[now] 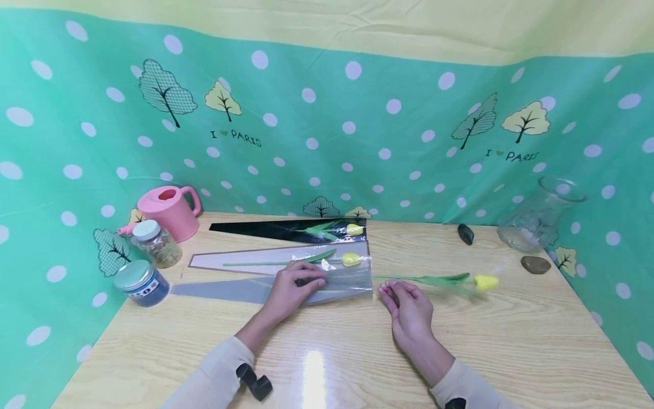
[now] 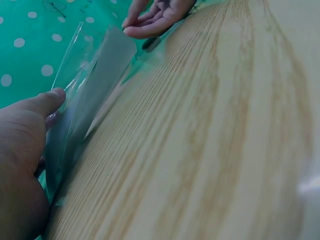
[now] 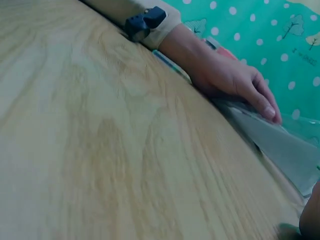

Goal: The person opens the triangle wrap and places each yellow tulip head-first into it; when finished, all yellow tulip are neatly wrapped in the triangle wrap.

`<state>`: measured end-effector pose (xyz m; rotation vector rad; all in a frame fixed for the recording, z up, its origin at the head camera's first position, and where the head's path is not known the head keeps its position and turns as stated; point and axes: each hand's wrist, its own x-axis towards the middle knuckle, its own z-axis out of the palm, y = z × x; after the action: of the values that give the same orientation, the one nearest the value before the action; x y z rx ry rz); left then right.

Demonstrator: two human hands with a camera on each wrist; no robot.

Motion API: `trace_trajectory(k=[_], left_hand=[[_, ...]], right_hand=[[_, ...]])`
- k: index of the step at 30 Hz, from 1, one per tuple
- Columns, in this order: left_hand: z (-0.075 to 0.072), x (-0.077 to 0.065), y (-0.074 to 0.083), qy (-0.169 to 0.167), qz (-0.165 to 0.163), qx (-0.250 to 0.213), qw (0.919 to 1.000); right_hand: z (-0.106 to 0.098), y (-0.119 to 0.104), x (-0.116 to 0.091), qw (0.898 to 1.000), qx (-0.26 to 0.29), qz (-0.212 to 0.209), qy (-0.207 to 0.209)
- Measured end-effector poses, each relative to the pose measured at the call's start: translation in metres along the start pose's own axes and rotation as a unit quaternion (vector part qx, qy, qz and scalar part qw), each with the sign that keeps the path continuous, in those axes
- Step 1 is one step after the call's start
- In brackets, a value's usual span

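My left hand (image 1: 291,287) holds a grey flower sleeve (image 1: 219,288) with a clear front, its wide end facing right. In the left wrist view, the thumb (image 2: 52,97) lies along the raised edge of the clear film. At the sleeve's mouth, my right hand (image 1: 411,312) pinches the stem of a yellow artificial tulip (image 1: 485,282) between thumb and fingertips. The tulip's head and green leaves (image 1: 444,279) extend to the right, and its stem end reaches the sleeve's mouth. Behind lie a white sleeve (image 1: 204,261) and a black sleeve (image 1: 255,229), each with a yellow tulip inside.
At the left stand a pink watering can (image 1: 171,213), a jar of dried bits (image 1: 159,247) and a blue lidded jar (image 1: 145,287). A clear glass vase (image 1: 531,221) stands at the back right, near a black stone (image 1: 465,234) and a brown stone (image 1: 535,264). Polka-dot cloth (image 1: 286,136) borders the table.
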<state>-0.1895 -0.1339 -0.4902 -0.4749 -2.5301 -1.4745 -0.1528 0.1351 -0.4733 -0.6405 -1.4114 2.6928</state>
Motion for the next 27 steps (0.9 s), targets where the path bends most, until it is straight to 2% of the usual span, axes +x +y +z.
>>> trace_trajectory(k=[4, 7, 9, 11, 13, 14, 15, 16, 17, 19, 20, 21, 24, 27], left_hand=[[0.001, 0.0, 0.0, -0.002, 0.005, 0.006, 1.0], [0.002, 0.0, 0.001, -0.004, 0.008, 0.007, 0.9999], [0.002, 0.001, 0.001, -0.003, 0.009, 0.008, 0.9999], [0.002, 0.002, 0.0, -0.003, 0.008, 0.006, 0.9999], [0.002, 0.002, 0.0, -0.003, 0.005, 0.006, 1.0], [0.001, 0.001, 0.0, -0.003, 0.004, 0.006, 1.0], [0.001, 0.001, 0.0, -0.004, 0.004, 0.007, 1.0], [0.001, 0.0, 0.0, -0.004, 0.003, 0.007, 1.0], [0.001, 0.0, 0.0, -0.005, 0.003, 0.006, 1.0], [0.001, -0.001, 0.0, -0.006, 0.004, 0.007, 0.9999], [0.001, -0.001, 0.0, -0.007, 0.005, 0.008, 0.9999], [0.001, 0.0, 0.0, -0.007, 0.005, 0.008, 0.9999], [0.001, 0.0, 0.0, -0.006, 0.004, 0.007, 0.9999], [0.001, 0.0, 0.0, -0.005, 0.002, 0.006, 1.0]], right_hand=[[-0.004, -0.005, -0.01, 1.0, -0.02, 0.022, -0.003], [-0.012, -0.02, -0.018, 0.999, -0.037, 0.019, -0.018], [-0.021, -0.036, -0.019, 0.998, -0.053, -0.009, -0.042], [-0.031, -0.054, -0.015, 0.994, -0.059, -0.058, -0.065], [-0.045, -0.074, -0.005, 0.984, -0.106, -0.118, -0.081], [-0.054, -0.084, 0.001, 0.973, -0.155, -0.147, -0.087], [-0.063, -0.093, 0.005, 0.957, -0.214, -0.174, -0.091], [-0.073, -0.101, 0.01, 0.935, -0.279, -0.202, -0.089], [-0.083, -0.108, 0.014, 0.907, -0.345, -0.224, -0.089], [-0.103, -0.12, 0.02, 0.837, -0.475, -0.257, -0.089], [-0.111, -0.124, 0.022, 0.806, -0.521, -0.266, -0.093], [-0.118, -0.127, 0.024, 0.784, -0.552, -0.268, -0.096], [-0.132, -0.132, 0.029, 0.735, -0.616, -0.263, -0.11], [-0.142, -0.131, 0.036, 0.711, -0.639, -0.263, -0.129]])
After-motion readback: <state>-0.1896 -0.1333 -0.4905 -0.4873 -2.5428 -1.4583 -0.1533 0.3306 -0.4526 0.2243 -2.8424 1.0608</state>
